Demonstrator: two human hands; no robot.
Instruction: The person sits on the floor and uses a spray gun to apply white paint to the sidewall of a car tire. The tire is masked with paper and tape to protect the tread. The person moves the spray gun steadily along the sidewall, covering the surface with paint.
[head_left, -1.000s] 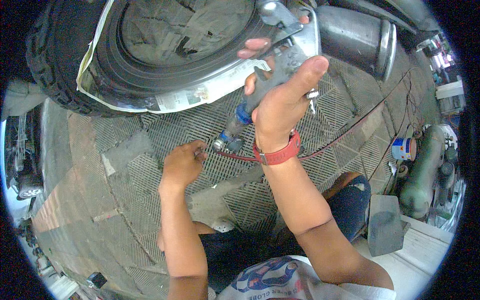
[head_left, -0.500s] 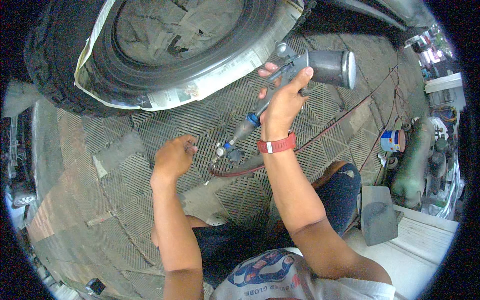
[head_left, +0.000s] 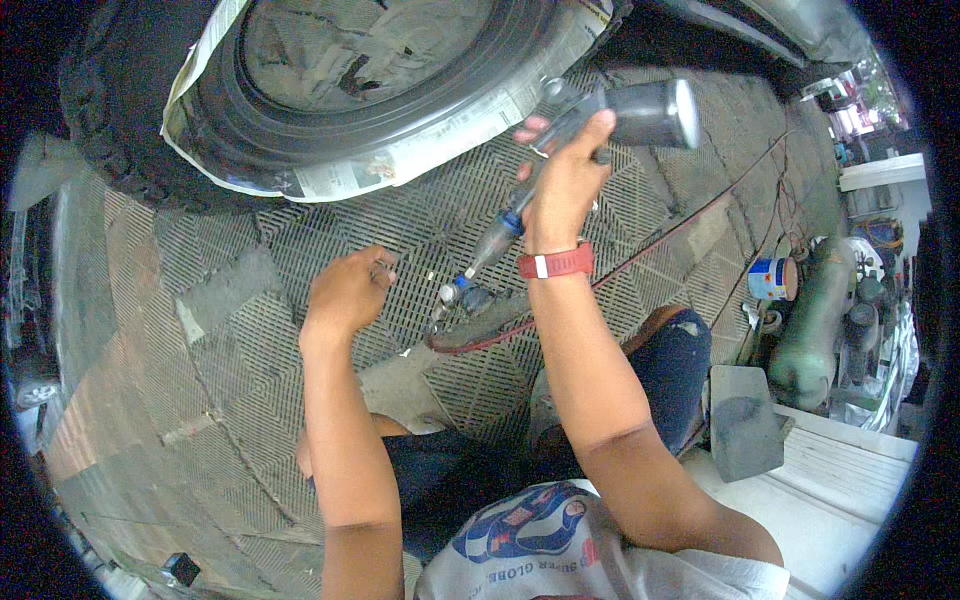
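My right hand (head_left: 568,198), with a red watch (head_left: 555,264) on the wrist, is wrapped round a spray gun (head_left: 572,122). The gun's grey metal cup (head_left: 655,112) points to the right, slightly blurred. From the handle's lower end a clear fitting with blue rings (head_left: 493,240) runs down to a dark red hose (head_left: 490,340). My left hand (head_left: 345,290) hangs over the floor mats, closed in a loose fist. Whatever may be inside its fingers is hidden. Beyond both hands is a tire (head_left: 130,150), its sidewall bordered by strips of newspaper (head_left: 350,178).
Newspaper covers the wheel's centre (head_left: 350,50). Ridged grey mats (head_left: 400,220) lie on the floor. The hose trails off to the far right. There, a blue and white can (head_left: 772,279) stands beside a green tank (head_left: 808,340). A grey flat panel (head_left: 745,425) is near my right knee.
The spray gun has moved slightly upward in the view with my right hand. My left hand has risen a little, still closed. The whole view has also shifted slightly.
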